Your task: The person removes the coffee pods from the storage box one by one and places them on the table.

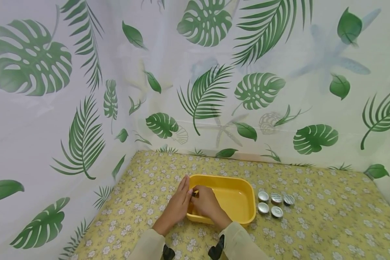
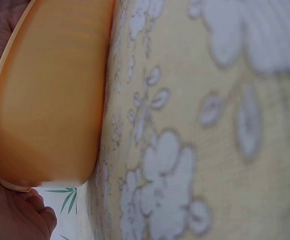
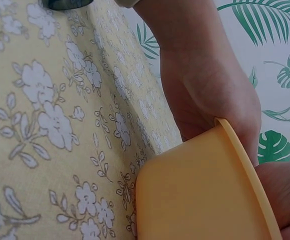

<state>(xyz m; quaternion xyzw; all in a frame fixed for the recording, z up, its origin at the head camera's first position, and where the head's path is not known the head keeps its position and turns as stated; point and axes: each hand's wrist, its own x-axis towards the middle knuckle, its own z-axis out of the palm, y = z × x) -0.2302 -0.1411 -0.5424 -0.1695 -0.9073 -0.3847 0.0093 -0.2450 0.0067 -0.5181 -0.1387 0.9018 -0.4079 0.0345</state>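
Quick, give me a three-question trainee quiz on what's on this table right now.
1. How many small silver tins lie to the right of the yellow tub?
2. True or false: the tins are inside the tub.
3. Where do the left hand and right hand meet? A) at the tub's left end B) over the tins C) at the curtain

Key: 1. Five. 2. False; they lie on the floral cloth beside it. 3. A.

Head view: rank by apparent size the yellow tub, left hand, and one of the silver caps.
1. yellow tub, clearly largest.
2. left hand, smaller than the tub.
3. silver cap, smallest by far.
All sit at similar depth on the table, so the order looks safe.
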